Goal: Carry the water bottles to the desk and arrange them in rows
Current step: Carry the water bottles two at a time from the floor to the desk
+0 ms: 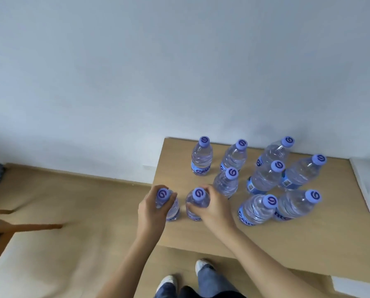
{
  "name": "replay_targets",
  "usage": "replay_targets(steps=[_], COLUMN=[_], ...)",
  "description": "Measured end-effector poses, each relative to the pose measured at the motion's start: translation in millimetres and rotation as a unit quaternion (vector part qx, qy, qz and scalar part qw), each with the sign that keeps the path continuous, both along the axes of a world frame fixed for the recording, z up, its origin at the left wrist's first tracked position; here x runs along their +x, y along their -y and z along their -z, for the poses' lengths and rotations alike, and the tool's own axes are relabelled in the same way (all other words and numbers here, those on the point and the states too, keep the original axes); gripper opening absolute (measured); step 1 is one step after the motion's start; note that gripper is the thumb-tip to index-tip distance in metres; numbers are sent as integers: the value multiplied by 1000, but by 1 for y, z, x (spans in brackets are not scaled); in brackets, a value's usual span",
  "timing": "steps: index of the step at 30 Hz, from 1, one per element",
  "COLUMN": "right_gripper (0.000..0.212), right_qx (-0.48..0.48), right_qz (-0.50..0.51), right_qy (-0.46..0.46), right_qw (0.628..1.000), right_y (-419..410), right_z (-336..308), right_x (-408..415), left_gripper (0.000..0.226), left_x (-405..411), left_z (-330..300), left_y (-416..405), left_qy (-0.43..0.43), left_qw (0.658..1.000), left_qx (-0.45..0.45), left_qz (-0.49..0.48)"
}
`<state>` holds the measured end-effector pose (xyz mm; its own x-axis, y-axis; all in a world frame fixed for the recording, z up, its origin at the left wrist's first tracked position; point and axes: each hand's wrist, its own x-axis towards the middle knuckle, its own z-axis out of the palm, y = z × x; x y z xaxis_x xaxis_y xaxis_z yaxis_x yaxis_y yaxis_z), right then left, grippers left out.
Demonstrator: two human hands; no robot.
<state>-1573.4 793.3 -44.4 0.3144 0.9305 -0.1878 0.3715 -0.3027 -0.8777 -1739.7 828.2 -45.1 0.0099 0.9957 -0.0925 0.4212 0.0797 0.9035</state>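
Two water bottles (169, 203) are gripped at the neck, one by the left hand (151, 209), one by the right hand (212, 208), near the desk's (265, 244) front-left corner; release beside the eight standing bottles (263, 179) appears next.

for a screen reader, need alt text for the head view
Left hand and right hand each grip a water bottle at the desk's left edge. Eight more purple-capped bottles stand upright there in rough rows.

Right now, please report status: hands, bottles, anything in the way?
Left hand grips one bottle, right hand another, both at desk left edge. Eight more stand upright. Nothing blocking.
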Motion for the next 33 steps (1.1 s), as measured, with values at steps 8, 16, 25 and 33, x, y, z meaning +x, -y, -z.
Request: replay_targets(steps=[8,16,25,33], right_gripper=[35,70,61,65], right_qx=[-7,-22,-46,-73], right_qz=[42,122,330,448], right_qy=[8,20,-43,-60], right_qw=[999,992,942,889], right_y=[5,57,192,326], right_z=[-1,-10,-13,-24], right_x=[-19,-26,-2,29], left_gripper=[35,58,52,42], left_x=[-19,-22,42,114], left_z=[-4,-48,-64,-55], left_y=[-16,-7,64,158], left_qy=[-17,-51,-64,-94], left_qw=[993,970,888,800], left_qx=[-40,82,136,110], left_qz=[105,221,434,583])
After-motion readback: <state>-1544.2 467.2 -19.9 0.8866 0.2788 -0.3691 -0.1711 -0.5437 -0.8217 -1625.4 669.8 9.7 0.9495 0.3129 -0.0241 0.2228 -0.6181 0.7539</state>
